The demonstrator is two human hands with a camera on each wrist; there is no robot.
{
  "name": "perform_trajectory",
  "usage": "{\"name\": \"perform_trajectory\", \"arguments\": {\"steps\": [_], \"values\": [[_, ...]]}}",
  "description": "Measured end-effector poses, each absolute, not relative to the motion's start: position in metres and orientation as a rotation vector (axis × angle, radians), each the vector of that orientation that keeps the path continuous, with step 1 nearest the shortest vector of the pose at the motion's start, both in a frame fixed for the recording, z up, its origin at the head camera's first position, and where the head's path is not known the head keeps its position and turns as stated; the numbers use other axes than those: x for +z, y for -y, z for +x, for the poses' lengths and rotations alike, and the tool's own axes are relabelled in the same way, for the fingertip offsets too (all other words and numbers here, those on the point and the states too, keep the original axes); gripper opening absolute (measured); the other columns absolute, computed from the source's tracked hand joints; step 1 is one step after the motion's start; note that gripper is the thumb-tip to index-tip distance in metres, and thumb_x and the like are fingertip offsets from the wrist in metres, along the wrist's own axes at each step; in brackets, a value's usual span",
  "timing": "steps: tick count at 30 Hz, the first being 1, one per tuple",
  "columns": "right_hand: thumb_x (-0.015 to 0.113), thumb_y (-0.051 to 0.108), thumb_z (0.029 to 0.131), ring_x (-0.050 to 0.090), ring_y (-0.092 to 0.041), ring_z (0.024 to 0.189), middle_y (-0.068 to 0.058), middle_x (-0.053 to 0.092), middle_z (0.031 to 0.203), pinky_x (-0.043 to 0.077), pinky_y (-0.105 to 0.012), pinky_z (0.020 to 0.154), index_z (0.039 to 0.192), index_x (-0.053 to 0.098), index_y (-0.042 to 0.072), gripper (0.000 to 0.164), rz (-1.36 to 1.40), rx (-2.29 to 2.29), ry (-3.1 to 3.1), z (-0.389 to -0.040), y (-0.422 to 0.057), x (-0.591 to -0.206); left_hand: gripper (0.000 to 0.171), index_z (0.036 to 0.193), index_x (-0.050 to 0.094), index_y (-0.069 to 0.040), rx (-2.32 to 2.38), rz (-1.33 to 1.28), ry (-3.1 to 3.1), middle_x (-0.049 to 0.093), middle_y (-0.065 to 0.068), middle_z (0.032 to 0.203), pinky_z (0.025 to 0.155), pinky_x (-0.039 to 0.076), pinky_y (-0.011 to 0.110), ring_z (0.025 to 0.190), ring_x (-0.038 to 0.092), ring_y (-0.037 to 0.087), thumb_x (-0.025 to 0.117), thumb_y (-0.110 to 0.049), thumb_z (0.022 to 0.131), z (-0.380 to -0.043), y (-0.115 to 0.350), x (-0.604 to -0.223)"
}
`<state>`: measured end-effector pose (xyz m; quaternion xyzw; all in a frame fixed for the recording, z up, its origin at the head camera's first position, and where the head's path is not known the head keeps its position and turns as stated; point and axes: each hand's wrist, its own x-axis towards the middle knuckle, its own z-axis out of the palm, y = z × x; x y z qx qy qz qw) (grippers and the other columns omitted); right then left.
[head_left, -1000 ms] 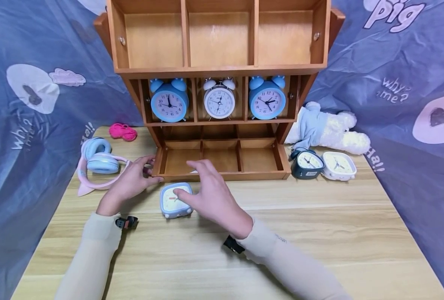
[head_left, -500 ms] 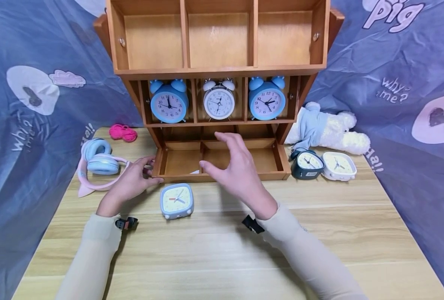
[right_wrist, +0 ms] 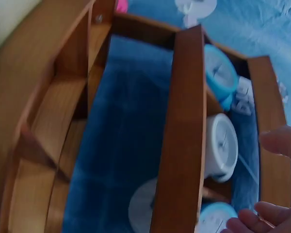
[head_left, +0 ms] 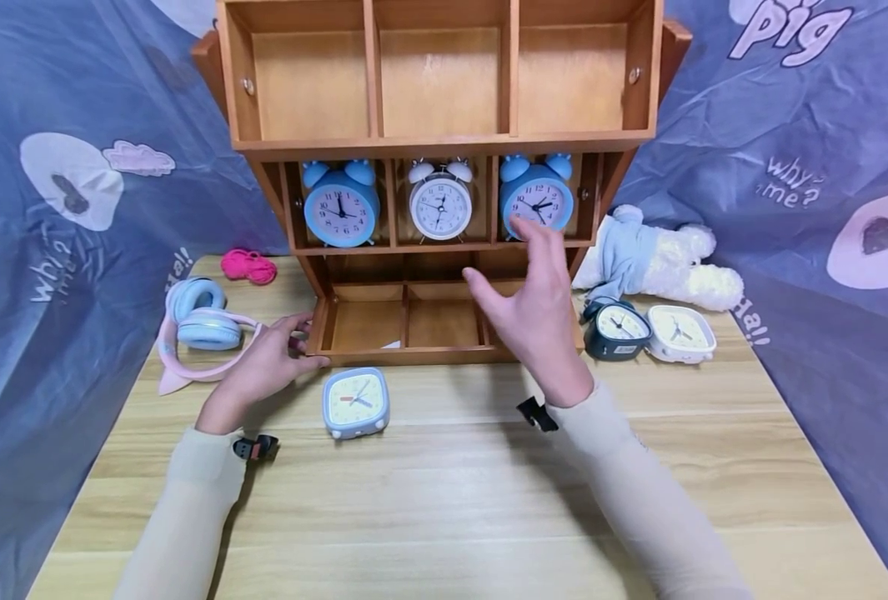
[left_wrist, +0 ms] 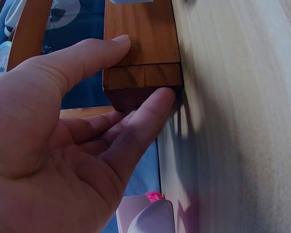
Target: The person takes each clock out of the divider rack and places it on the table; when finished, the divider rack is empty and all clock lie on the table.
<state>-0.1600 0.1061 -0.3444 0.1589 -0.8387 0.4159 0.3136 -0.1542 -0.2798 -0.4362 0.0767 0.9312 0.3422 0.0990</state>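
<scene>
My left hand (head_left: 267,362) holds the front left corner of the wooden shelf (head_left: 451,357). In the left wrist view its thumb lies on the front board and the fingers reach round the end. The right hand (head_left: 537,312) is raised before the shelf, thumb and fingers spread, holding nothing. Its fingertips overlap the right blue alarm clock (head_left: 544,204) in the head view. Another blue alarm clock (head_left: 341,212) and a white twin-bell clock (head_left: 440,206) share that middle row. On the table, in front of the bottom tier, a square blue clock (head_left: 356,402) lies face up.
Right of the shelf are a dark green clock (head_left: 618,331), a white square clock (head_left: 680,333) and a plush toy (head_left: 661,258). Headphones (head_left: 207,327) and a pink yarn bundle (head_left: 248,267) lie at left. A small white piece (head_left: 391,344) is in the bottom tier.
My right hand has left the square blue clock and moved right and up to the shelf's right side. The left hand has stayed at the corner.
</scene>
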Motion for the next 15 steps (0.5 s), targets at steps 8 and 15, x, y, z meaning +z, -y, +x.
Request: {"name": "perform_trajectory", "arguments": {"steps": [8, 15], "values": [[0.089, 0.029, 0.095, 0.054, -0.038, 0.145, -0.030, 0.055, 0.150, 0.048, -0.047, 0.126, 0.154, 0.056, -0.006, 0.075, 0.275, 1.052, 2.118, -0.181, -0.126, -0.340, 0.090, 0.170, 0.037, 0.006, 1.020, 0.227, -2.750, 0.062, 0.030, 0.150, 0.105, 0.059, 0.056, 0.129, 0.068, 0.044, 0.086, -0.027, 0.102, -0.153, 0.279, -0.435], [0.092, 0.033, 0.091, 0.046, -0.037, 0.147, -0.029, 0.049, 0.150, 0.043, -0.044, 0.128, 0.154, 0.056, -0.003, 0.081, 0.137, 1.066, 2.078, -0.198, -0.134, -0.345, 0.089, 0.169, 0.037, 0.007, 1.015, 0.222, -2.752, 0.062, 0.030, 0.150, 0.103, 0.059, 0.054, 0.128, 0.068, 0.044, 0.085, -0.026, 0.102, -0.153, 0.279, -0.434]]}}
